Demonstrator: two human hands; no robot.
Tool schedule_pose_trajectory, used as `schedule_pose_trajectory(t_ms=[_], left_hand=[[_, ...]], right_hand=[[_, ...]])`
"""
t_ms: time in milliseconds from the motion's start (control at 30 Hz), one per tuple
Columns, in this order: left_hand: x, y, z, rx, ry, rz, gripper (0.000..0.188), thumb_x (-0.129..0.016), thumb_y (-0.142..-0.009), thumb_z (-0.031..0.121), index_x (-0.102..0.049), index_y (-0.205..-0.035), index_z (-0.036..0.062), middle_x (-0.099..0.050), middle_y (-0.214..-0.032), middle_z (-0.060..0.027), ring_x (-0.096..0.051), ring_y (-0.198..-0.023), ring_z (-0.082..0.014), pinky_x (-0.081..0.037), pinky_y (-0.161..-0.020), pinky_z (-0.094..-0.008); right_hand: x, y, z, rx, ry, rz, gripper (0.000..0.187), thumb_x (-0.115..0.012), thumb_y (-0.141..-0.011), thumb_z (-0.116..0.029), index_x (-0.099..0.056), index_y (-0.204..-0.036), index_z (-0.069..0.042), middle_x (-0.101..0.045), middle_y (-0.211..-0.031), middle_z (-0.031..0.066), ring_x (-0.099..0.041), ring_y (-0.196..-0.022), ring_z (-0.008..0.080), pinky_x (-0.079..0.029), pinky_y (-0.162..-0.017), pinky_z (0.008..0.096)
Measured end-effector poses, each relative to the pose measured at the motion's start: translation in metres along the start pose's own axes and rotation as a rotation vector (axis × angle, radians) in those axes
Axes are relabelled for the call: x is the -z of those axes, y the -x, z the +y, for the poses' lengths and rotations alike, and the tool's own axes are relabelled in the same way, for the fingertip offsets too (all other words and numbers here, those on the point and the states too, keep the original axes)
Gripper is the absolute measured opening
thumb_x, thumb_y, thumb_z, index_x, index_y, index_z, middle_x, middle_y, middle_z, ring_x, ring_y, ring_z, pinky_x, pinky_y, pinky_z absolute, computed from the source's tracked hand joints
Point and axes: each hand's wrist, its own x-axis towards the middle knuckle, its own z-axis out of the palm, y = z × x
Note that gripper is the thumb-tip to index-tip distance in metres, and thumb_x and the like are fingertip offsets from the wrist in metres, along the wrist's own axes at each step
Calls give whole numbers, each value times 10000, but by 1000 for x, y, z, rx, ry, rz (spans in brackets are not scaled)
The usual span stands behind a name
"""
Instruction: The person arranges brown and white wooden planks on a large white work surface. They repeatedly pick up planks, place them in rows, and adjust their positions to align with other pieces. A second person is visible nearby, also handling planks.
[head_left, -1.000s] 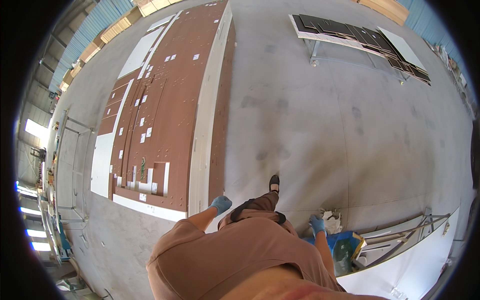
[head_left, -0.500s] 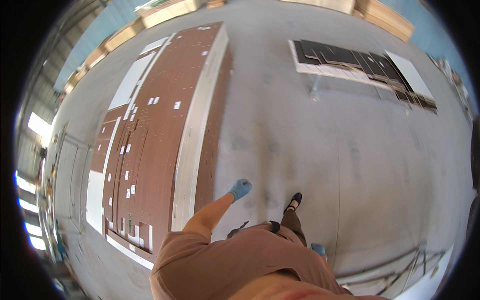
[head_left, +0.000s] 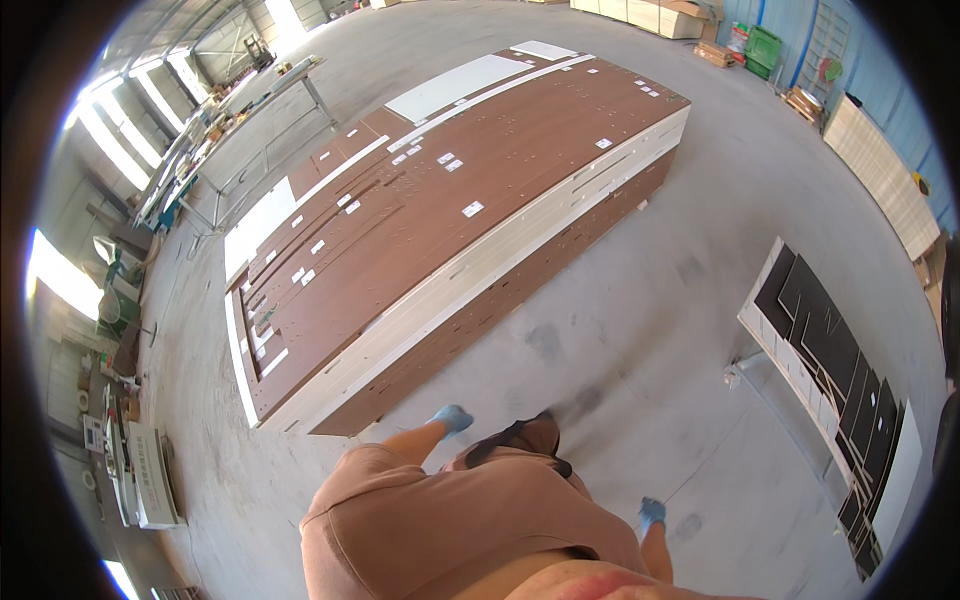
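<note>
My left hand (head_left: 453, 418), in a blue glove, hangs low beside the near side of a large stack of brown panels (head_left: 400, 270). Its fingers look curled in, and nothing shows in them. On the other side of my body is my right hand (head_left: 652, 512), also gloved in blue and away from the stack. How its fingers are held is too small to make out. Neither hand touches the panels. White labels (head_left: 472, 209) are scattered over the brown top, and pale panels show along the stack's side.
To the right stands a metal-legged table (head_left: 770, 370) with dark panels (head_left: 830, 340) on it. A metal frame (head_left: 265, 150) and machines (head_left: 140, 470) stand at the left. Pale board stacks (head_left: 890, 180) and a green bin (head_left: 762, 52) line the blue wall.
My view has swung to the left, so the brown stack lies more across the picture and the dark-panel table sits lower at the right. My right hand has come further into view.
</note>
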Motion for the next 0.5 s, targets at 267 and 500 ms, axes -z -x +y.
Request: schedule_pose_trajectory(t_ms=[267, 500], left_hand=[[14, -64, 119, 105, -133, -51, 473, -604, -941, 441, -795, -996, 12, -746, -979, -212, -726, -915, -333, -557, -785, -453], [80, -179, 439, -226, -63, 87, 510, -612, -942, 457, -773, -1194, 45, -759, -1189, -219, -713, -1141, -393, -542, -995, -470]], right_hand=[[217, -230, 140, -417, -1822, 396, 207, -650, -990, -238, -721, -1031, -48, -678, -838, 13, -607, -697, 115, -481, -598, 290], [253, -290, 186, -455, -1745, 225, 348, -671, -978, -278, -736, -1127, 29, -693, -886, 43, -607, -727, 131, -502, -646, 313]])
